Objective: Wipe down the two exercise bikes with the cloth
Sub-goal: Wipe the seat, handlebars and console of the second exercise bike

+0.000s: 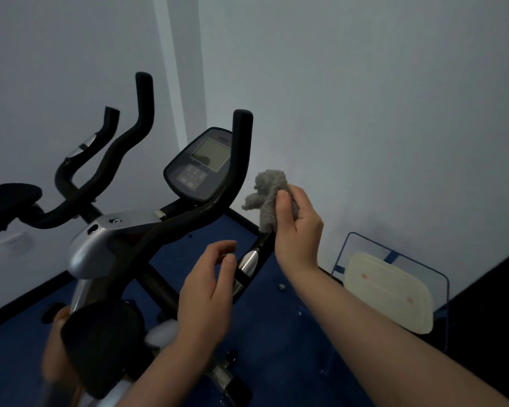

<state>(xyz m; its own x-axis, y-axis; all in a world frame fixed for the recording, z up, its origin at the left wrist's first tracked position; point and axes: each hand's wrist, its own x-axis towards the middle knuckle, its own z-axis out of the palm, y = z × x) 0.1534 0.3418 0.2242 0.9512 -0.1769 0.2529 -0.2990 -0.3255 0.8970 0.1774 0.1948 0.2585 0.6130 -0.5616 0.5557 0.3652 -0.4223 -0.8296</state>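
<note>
An exercise bike (112,239) with black handlebars and a grey console (202,164) fills the left and centre of the head view. My right hand (297,227) holds a grey fluffy cloth (269,195) bunched against the upper end of the right handlebar grip (252,259), which has a silver sensor band. My left hand (209,286) hovers just left of that grip, fingers curled and apart, holding nothing. A black elbow pad (14,202) sits on the far left bar, another pad (100,345) is low in front.
Pale walls stand close behind the bike. The floor (276,333) is dark blue with small white specks. A blue-framed rack holding a cream flat box (391,292) stands at the right near the wall. A white wall socket (15,240) is at far left.
</note>
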